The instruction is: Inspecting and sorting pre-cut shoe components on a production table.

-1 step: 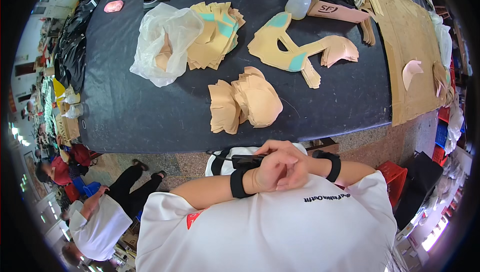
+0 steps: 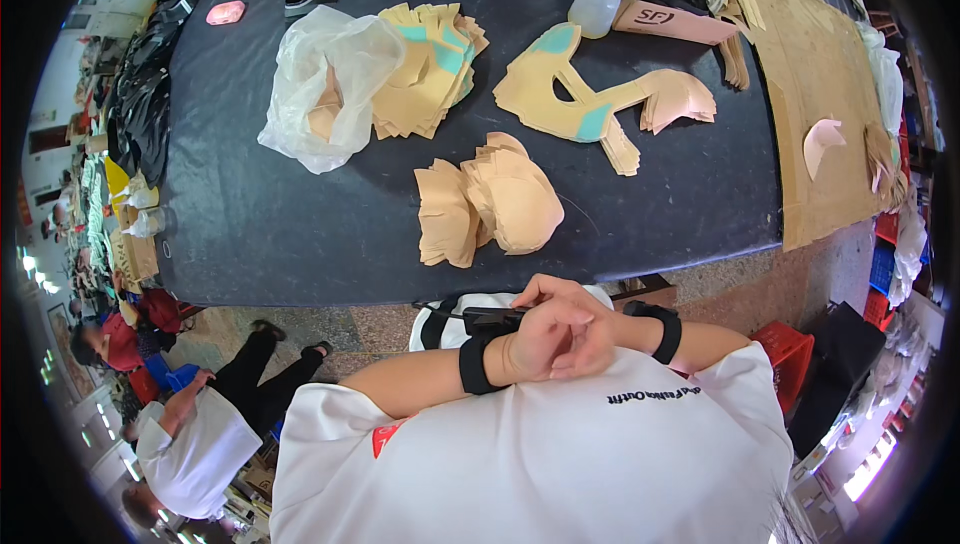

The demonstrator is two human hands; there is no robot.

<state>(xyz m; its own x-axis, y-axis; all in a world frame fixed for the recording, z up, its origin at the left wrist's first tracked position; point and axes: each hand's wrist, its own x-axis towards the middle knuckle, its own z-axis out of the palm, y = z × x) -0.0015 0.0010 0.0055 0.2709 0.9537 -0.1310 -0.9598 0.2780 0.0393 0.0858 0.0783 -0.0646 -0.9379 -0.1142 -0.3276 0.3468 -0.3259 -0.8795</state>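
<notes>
Both of my hands are together in front of my chest, just off the table's near edge. My left hand (image 2: 563, 342) is loosely curled, with nothing visible in it. Behind and against it is my right hand (image 2: 556, 290), one bent finger reaching leftward; its other fingers are mostly hidden. Each wrist wears a black band, and a small black device (image 2: 492, 320) shows beside the left one. Nearest to them on the table lies a pile of curved beige cut pieces (image 2: 520, 199), with flatter beige pieces (image 2: 445, 214) at its left.
The dark table (image 2: 300, 234) also bears a crumpled clear bag (image 2: 345, 114), fanned beige-and-teal pieces (image 2: 425, 74), a beige-and-teal stack (image 2: 550, 109) and a white bottle (image 2: 596, 9). Cardboard (image 2: 800, 74) covers its right end. A red crate (image 2: 780, 364) stands beside me; a person (image 2: 200, 459) is at the left.
</notes>
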